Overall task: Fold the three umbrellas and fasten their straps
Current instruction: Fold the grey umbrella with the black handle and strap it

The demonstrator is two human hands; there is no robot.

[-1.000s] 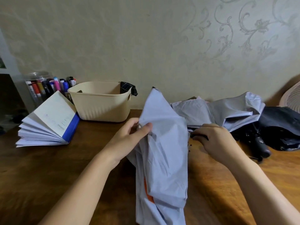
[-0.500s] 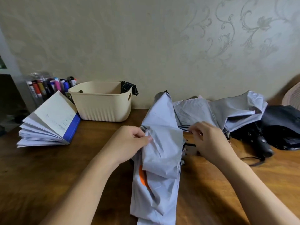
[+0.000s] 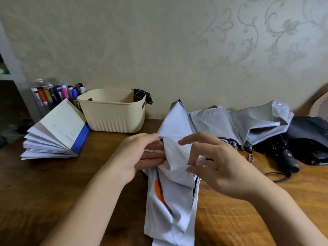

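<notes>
A pale lilac umbrella [image 3: 170, 201] with an orange mark lies lengthwise on the wooden table [image 3: 53, 192] in front of me, its canopy loose. My left hand [image 3: 140, 155] holds its cloth from the left, thumb on top of a fold. My right hand [image 3: 213, 162] pinches a fold of the same cloth between thumb and fingers. A grey umbrella [image 3: 239, 125] lies unfolded behind, to the right. A black umbrella [image 3: 308, 139] with a black handle [image 3: 289, 159] lies at the far right.
A cream plastic basket [image 3: 113, 112] with a dark checked cloth [image 3: 142, 95] on its rim stands against the wall. An open book [image 3: 56, 132] with a blue cover lies at the left, and a clear jar of markers [image 3: 48, 95] behind it.
My right hand moved left from the umbrella's right side onto the cloth and now pinches a fold. The raised canopy panel has dropped lower and folded over between both hands.
</notes>
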